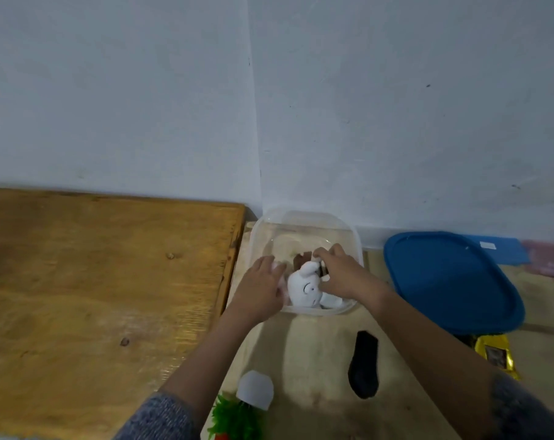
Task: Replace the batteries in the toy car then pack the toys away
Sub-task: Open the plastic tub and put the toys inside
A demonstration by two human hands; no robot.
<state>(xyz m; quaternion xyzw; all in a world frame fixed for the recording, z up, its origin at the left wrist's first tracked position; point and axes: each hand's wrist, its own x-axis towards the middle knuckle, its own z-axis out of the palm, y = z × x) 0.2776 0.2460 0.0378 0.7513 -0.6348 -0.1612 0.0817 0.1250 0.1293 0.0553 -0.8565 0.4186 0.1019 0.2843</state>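
A clear plastic container [304, 219] stands on the floor by the wall corner. Inside it lies a white plush toy [304, 289] with a drawn face, and a dark brown object [302, 258] shows behind it. My right hand [340, 273] reaches into the container, fingers curled around the plush toy's top. At the container's left side my left hand [261, 285] rests on something pale pink, mostly hidden under the palm. No toy car can be made out.
A blue lid [450, 281] lies right of the container. A wooden board [104, 290] fills the left. Nearer me are a black sock-like item [363, 365], a white cup-shaped thing [256, 389], a green plastic plant [234, 420] and a yellow packet [498, 354].
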